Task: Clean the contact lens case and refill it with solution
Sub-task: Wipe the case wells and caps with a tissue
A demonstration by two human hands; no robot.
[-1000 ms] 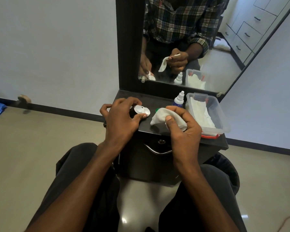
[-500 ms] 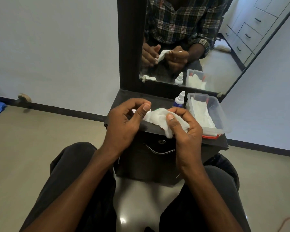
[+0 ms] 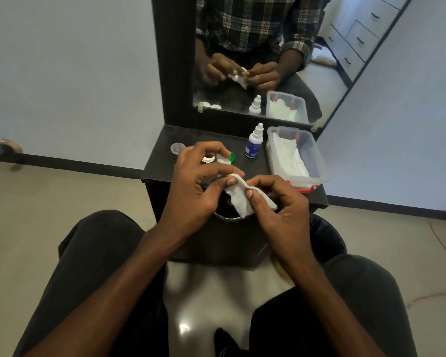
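Observation:
A white tissue is stretched between both hands, in front of the dark vanity top. My left hand pinches its left end between thumb and fingers. The tissue's right part is pinched under the thumb of my right hand. The white contact lens case lies on the top just beyond my left fingers, partly hidden by them. A green cap sits at its right end, and a clear cap lies further left. The solution bottle, blue label and white nozzle, stands upright to the right.
A clear plastic box holding white tissues, with a red-clipped lid under it, fills the right side of the top. A mirror rises at the back and reflects my hands. My knees flank the cabinet front, whose drawer handle shows below the tissue.
My left hand let go of the lens case and took the tissue's left end. Both hands drew back toward me, uncovering the case and green cap on the top.

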